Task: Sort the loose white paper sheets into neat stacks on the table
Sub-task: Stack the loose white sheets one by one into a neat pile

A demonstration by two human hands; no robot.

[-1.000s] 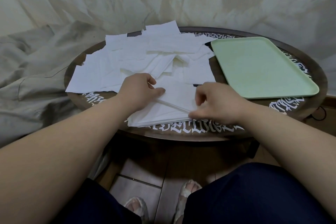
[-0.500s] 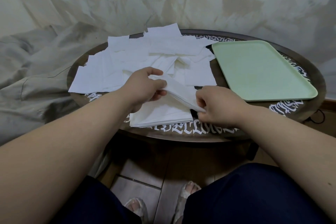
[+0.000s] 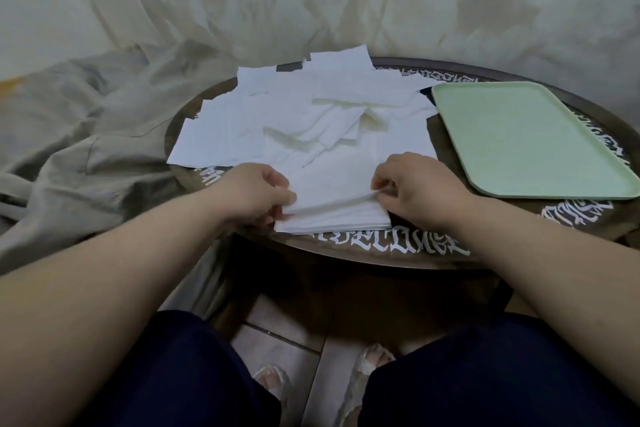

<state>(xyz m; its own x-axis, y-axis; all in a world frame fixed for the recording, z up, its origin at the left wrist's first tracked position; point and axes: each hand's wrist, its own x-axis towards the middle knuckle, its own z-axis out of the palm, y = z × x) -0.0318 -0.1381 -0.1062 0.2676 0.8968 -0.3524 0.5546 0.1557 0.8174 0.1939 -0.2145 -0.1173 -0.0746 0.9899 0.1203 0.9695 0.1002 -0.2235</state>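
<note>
Both hands pinch the same sheet [image 3: 332, 180], one at each near corner: the left hand [image 3: 258, 196] has thumb and fingers closed on the left edge, the right hand [image 3: 415, 189] nips the right corner between thumb and forefinger. That sheet hangs stretched between them, just over the neat stack [image 3: 332, 220] at the near rim of the table [image 3: 381, 250], its front edge a little lifted off the pile and its far part running back under the loose heap.

By my reading, this is the laying-down step: one sheet brought over and about to be squared on the stack. What it calls for next is a gentle lowering with both corners matched to the corners below, then a release without dragging the paper askew. Thin paper like this will likely slide or curl if one side lets go early.

Beyond the stack, the loose sheets [image 3: 277, 121] lie spread across the middle and left of the table, overlapping at all angles, some folded up on themselves, a few poking past the far rim. Plenty left to sort, I'd say; only this one tidy pile shows.

To the right sits a pale green tray [image 3: 526, 139], apart from the stack and just beside the heap's right edge. White lettering [image 3: 388, 243] runs round the dark tabletop. Crumpled grey cloth [image 3: 79, 135] lies off to the left, draped fabric behind.
</note>
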